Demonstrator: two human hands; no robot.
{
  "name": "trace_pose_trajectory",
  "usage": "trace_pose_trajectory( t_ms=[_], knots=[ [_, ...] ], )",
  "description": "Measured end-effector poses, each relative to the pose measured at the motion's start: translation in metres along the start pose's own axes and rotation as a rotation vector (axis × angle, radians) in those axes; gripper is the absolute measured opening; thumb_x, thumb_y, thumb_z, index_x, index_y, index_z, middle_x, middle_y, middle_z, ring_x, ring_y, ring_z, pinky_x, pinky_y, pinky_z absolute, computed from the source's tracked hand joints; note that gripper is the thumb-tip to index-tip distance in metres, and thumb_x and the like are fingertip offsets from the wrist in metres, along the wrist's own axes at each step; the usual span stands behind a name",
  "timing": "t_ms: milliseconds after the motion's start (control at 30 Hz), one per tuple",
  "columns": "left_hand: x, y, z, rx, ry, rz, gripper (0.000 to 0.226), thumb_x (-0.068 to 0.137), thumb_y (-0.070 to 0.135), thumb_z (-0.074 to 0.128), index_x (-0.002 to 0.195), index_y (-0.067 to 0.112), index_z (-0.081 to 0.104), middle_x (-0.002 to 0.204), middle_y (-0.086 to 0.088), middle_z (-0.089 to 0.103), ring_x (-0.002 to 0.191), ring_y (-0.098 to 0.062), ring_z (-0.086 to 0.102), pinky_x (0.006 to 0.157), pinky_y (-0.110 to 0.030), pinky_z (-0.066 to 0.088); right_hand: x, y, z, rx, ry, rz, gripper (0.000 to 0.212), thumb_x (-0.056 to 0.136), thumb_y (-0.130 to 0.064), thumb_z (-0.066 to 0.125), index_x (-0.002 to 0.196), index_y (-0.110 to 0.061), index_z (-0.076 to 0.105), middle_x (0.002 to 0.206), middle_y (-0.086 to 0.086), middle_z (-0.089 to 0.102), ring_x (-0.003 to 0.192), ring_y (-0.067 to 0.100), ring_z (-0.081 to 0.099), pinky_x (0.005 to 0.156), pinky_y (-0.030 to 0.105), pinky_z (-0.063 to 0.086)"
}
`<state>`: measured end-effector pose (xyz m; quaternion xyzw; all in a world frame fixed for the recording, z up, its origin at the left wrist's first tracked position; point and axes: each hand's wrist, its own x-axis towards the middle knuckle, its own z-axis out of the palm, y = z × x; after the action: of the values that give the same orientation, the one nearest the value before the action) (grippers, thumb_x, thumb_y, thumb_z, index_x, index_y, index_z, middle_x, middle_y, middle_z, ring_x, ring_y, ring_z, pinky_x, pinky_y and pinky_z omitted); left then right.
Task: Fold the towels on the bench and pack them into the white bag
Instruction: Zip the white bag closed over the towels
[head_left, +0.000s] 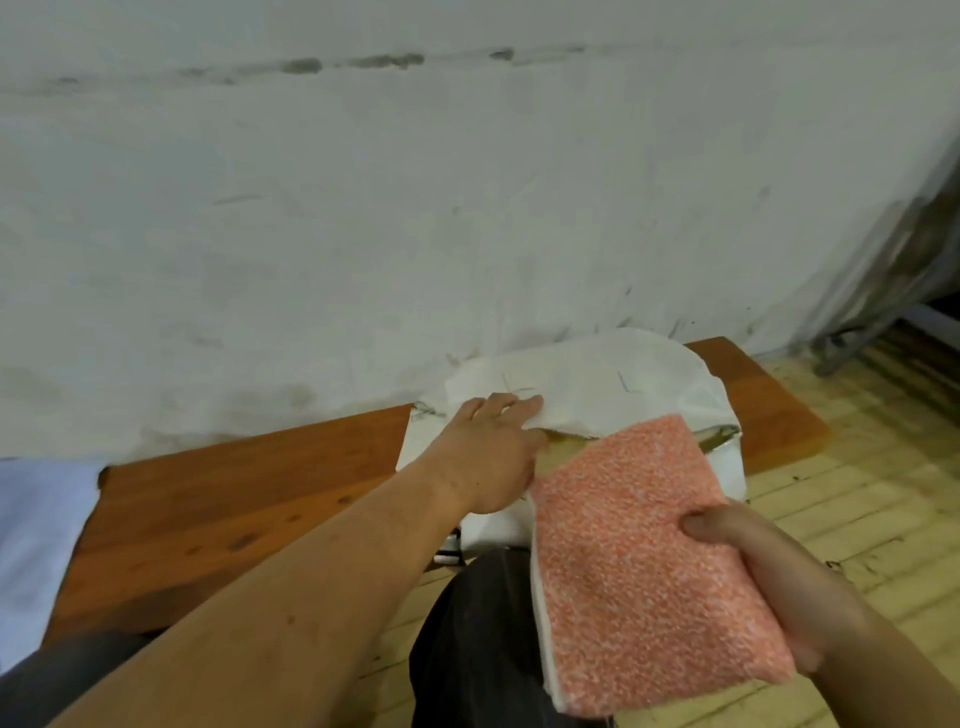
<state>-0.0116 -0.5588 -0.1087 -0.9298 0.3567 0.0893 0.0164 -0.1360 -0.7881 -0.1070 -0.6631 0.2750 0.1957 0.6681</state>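
A folded pink towel (639, 561) with a white underside is gripped at its right edge by my right hand (753, 566), thumb on top. Its far corner points into the mouth of the white bag (597, 374), which lies on the wooden bench (249, 499) against the wall. My left hand (493, 452) reaches across and holds the bag's upper flap, lifting it so the opening shows a yellowish inside. What lies deeper in the bag is hidden.
A pale blue-white cloth (36, 545) lies at the bench's left end. The white wall (467, 208) stands right behind the bench. A yellowish plank floor (857, 467) spreads to the right, with a metal frame (883, 312) at the far right. My dark-trousered knees sit below.
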Motion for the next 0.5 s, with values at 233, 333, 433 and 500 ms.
trace_pose_trajectory(
  t_ms=[233,333,433,500],
  knots=[
    [-0.003,-0.015,-0.011,-0.242,0.209,-0.019,0.064,0.104,0.022,0.042,0.16,0.025,0.013,0.167,0.016,-0.006,0.146,-0.022,0.018,0.116,-0.042,0.03,-0.001,-0.027,0.001,0.029,-0.362,-0.127,0.094,0.04,-0.026,0.093,0.129,-0.02,0.063,0.123,0.019,0.07,0.113,0.046,0.065,0.105,0.066,0.043],
    [-0.001,-0.027,-0.016,-0.284,0.206,0.032,0.071,0.099,0.01,0.046,0.16,0.027,0.016,0.166,0.018,-0.005,0.144,-0.021,0.021,0.117,-0.036,0.028,0.015,-0.067,0.008,-0.263,-0.363,-0.135,0.067,0.055,-0.033,0.082,0.121,-0.035,0.068,0.117,0.005,0.073,0.111,0.036,0.067,0.102,0.055,0.048],
    [0.001,-0.034,-0.021,-0.365,0.205,0.056,0.07,0.099,0.008,0.046,0.159,0.032,0.02,0.166,0.02,-0.001,0.144,-0.02,0.024,0.119,-0.037,0.024,0.031,-0.105,0.022,-0.546,-0.379,-0.108,0.05,0.076,-0.039,0.076,0.123,-0.042,0.061,0.118,0.002,0.071,0.11,0.031,0.067,0.098,0.049,0.053],
    [0.002,-0.038,-0.021,-0.411,0.225,0.073,0.066,0.101,0.01,0.045,0.158,0.034,0.022,0.166,0.022,0.0,0.145,-0.02,0.026,0.12,-0.042,0.025,0.041,-0.124,0.033,-0.734,-0.337,-0.118,0.042,0.085,-0.037,0.068,0.126,-0.04,0.057,0.118,0.001,0.068,0.108,0.029,0.066,0.097,0.049,0.053]
  ],
)
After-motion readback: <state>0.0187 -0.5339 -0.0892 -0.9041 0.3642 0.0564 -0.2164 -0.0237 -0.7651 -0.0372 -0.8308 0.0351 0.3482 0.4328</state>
